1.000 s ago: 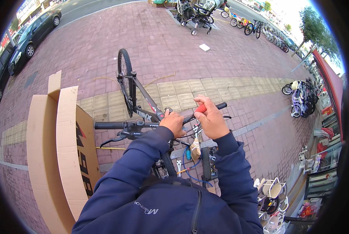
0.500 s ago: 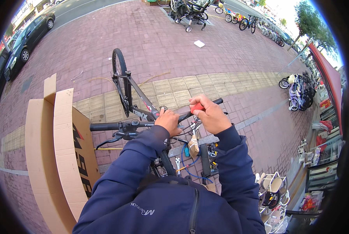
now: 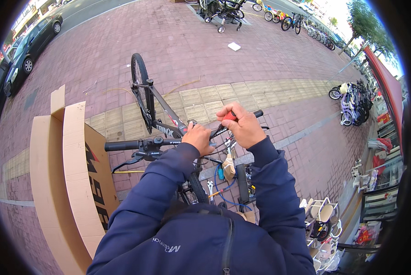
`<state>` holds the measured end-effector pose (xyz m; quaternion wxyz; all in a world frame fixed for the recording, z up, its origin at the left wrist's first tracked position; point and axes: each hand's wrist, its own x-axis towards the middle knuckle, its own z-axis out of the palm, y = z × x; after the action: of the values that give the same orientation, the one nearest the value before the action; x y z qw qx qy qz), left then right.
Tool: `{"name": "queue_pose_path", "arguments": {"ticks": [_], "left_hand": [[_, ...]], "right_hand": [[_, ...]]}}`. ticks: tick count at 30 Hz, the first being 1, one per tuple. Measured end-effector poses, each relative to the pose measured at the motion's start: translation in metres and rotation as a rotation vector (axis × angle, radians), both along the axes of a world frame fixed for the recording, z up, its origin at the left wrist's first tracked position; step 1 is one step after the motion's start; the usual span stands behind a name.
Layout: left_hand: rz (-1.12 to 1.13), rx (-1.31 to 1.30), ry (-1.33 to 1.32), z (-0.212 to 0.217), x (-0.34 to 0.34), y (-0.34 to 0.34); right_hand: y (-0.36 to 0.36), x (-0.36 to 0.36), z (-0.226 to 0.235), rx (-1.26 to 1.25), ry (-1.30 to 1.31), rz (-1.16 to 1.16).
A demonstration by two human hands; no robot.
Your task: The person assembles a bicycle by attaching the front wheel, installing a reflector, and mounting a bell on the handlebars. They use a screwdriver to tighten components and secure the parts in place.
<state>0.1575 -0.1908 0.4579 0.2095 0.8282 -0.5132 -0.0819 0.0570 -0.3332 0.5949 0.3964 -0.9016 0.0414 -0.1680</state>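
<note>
A dark grey bicycle (image 3: 166,107) stands in front of me, its rear wheel (image 3: 140,75) farther off and its front wheel (image 3: 196,189) close to my body. My left hand (image 3: 197,139) is closed around the middle of the handlebar (image 3: 172,141), by the stem. A red-handled tool, seemingly a screwdriver (image 3: 230,116), is gripped in my right hand (image 3: 247,129) just over the right half of the bar. Its tip is hidden, so I cannot tell what it touches. The left grip (image 3: 121,145) and brake lever (image 3: 126,163) stick out to the left.
An open cardboard box (image 3: 74,151) stands at the left. On the paving below lie a wrench (image 3: 210,189), a blue cable (image 3: 230,185) and other small parts. White racks (image 3: 324,213) are at lower right. Small bikes (image 3: 350,107), a stroller (image 3: 221,13) and parked cars (image 3: 38,39) stand farther away.
My right hand has shifted slightly left and turned, showing more of the tool's dark end. My left hand keeps its place on the handlebar.
</note>
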Motion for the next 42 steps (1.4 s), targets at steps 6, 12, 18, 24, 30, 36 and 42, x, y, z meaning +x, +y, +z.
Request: {"name": "queue_pose_path", "arguments": {"ticks": [6, 12, 18, 24, 30, 36, 42], "left_hand": [[0.000, 0.020, -0.011, 0.003, 0.001, -0.002], [0.005, 0.055, -0.010, 0.001, -0.001, -0.002], [-0.010, 0.050, -0.025, 0.003, 0.001, -0.002], [-0.002, 0.037, -0.016, 0.001, 0.000, -0.001], [0.007, 0.033, 0.005, -0.001, -0.003, 0.002], [0.006, 0.022, -0.001, 0.006, 0.001, -0.003], [0.010, 0.025, -0.010, -0.001, -0.001, 0.000]], "right_hand": [[0.033, 0.001, -0.018, -0.184, 0.006, -0.463], [0.004, -0.003, -0.004, 0.178, 0.153, -0.069], [0.038, 0.000, -0.012, -0.075, -0.010, -0.440], [-0.008, 0.002, 0.004, 0.060, 0.140, 0.137], [0.033, 0.000, -0.023, -0.050, -0.030, -0.449], [0.002, -0.010, 0.004, 0.043, 0.153, -0.002], [0.029, -0.005, -0.017, -0.005, -0.093, -0.351]]}}
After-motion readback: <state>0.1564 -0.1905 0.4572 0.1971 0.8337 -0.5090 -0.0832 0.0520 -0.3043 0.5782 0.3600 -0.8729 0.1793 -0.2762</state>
